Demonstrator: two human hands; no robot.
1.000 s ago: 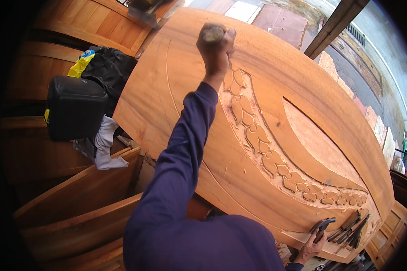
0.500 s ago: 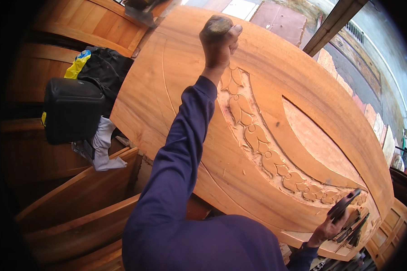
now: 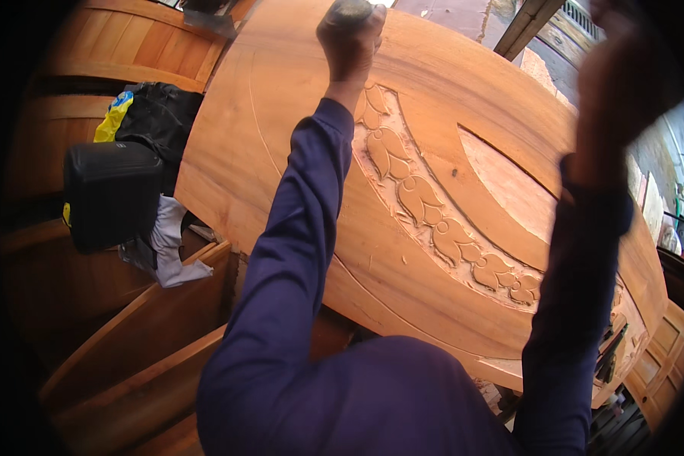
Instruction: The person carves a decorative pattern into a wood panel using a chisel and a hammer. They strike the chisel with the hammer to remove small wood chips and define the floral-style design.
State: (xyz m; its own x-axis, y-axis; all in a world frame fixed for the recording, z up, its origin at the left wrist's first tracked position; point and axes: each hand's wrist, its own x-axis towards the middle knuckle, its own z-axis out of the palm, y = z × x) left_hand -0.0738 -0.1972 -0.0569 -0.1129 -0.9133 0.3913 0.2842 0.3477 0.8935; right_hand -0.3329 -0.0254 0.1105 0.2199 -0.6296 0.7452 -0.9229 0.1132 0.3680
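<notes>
The left hand (image 3: 349, 38) is raised at the far end of the large curved panel of reddish-brown wood (image 3: 296, 175), and its fingers are closed tight around a rounded dark wooden object (image 3: 349, 11), maybe a mallet head, which sticks out above the fist near the top edge of the picture. The left arm, in a dark blue long sleeve (image 3: 289, 251), stretches over the panel from the lower edge. The right hand (image 3: 623, 68) is lifted high at the upper right and it is strongly blurred; I cannot tell if it is closed or if it holds anything. Between both arms a carved band of tulip-shaped flowers (image 3: 433, 220) runs diagonally on the panel, from just under the left fist down to the lower right, and beside it there is a lighter, sunken leaf-shaped area (image 3: 509, 190). On the left of the panel, a black hard case (image 3: 110, 194) stands on wooden parts, with a black bag with a blue and yellow piece (image 3: 148, 114) behind it and a grey cloth (image 3: 171, 243) hanging just beside it. Plain wooden boards (image 3: 129, 357) lean below at the lower left.
</notes>
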